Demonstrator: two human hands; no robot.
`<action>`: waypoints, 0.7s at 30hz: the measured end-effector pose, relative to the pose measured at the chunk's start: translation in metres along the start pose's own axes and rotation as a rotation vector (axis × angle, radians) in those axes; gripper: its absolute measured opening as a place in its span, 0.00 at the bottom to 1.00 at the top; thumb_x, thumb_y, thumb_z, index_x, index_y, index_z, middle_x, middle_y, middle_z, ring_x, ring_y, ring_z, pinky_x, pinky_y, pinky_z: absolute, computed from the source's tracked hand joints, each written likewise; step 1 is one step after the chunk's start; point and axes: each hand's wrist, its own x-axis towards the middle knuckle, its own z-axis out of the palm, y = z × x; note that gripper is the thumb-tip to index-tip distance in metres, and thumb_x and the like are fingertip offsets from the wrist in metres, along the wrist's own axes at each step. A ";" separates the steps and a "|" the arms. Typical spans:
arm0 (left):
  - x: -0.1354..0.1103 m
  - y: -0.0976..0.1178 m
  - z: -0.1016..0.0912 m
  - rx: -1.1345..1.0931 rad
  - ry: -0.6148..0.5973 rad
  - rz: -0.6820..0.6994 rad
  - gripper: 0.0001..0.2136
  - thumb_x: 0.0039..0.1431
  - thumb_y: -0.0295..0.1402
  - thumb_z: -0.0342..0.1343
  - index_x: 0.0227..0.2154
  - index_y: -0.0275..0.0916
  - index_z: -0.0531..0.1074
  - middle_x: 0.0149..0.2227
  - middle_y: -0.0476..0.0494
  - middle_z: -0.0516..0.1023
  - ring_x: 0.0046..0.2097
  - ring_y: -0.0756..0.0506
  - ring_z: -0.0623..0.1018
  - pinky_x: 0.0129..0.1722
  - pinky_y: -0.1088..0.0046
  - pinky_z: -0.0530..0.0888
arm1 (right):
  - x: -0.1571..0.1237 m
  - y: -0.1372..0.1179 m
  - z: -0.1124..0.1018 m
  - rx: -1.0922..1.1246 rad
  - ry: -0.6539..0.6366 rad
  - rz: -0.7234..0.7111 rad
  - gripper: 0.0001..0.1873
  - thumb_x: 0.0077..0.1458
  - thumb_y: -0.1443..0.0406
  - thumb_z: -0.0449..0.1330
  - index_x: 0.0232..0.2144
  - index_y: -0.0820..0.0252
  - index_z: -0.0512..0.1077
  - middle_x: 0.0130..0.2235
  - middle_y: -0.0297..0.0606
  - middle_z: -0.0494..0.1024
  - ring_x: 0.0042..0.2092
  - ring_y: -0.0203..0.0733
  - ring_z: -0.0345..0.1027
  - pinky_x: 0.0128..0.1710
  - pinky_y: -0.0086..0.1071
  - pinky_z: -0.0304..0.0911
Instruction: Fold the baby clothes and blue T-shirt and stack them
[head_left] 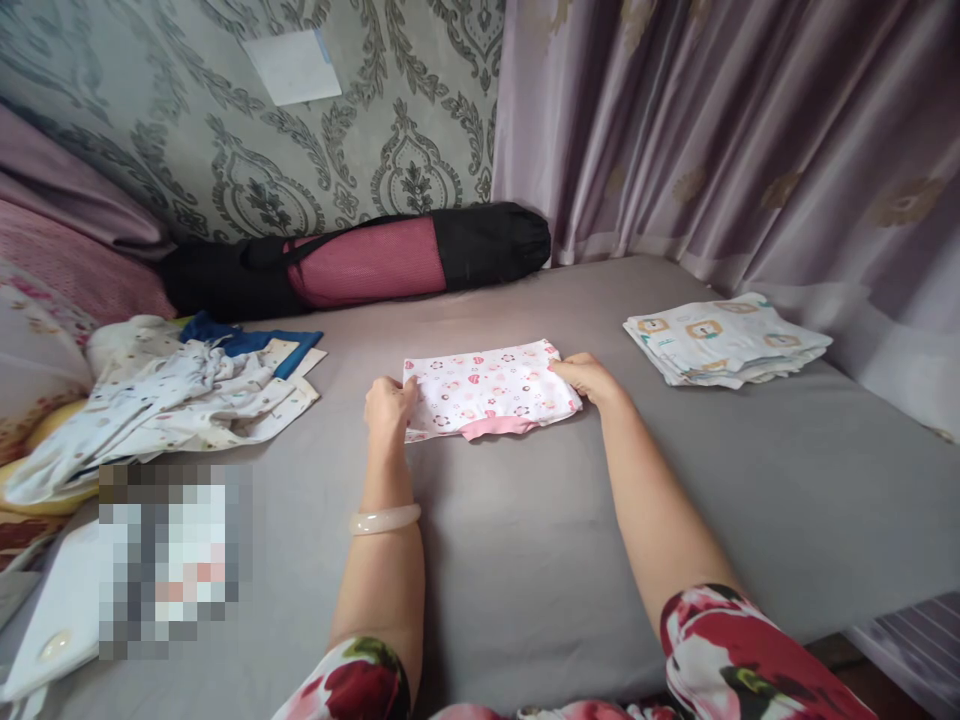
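Note:
A small white baby garment with pink hearts and a pink trim lies folded into a rectangle in front of me. My left hand pinches its left edge between thumb and fingers. At the opposite edge, my right hand grips the right side, thumb on top. The cloth spans flat between both hands, on or just over the grey sheet. Fingers underneath the fabric are partly hidden.
Folded printed cloths form a stack at the right. Loose baby clothes are heaped at the left, with a white pouch nearer me. A black and pink rolled bag lies along the wall, beside the purple curtain.

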 end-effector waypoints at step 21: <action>0.020 0.001 -0.019 0.061 -0.171 0.097 0.07 0.42 0.37 0.63 0.22 0.39 0.75 0.25 0.43 0.78 0.33 0.42 0.79 0.29 0.73 0.69 | -0.033 -0.026 -0.016 0.152 -0.095 -0.061 0.21 0.49 0.69 0.64 0.13 0.58 0.58 0.09 0.21 0.52 0.15 0.25 0.43 0.15 0.23 0.36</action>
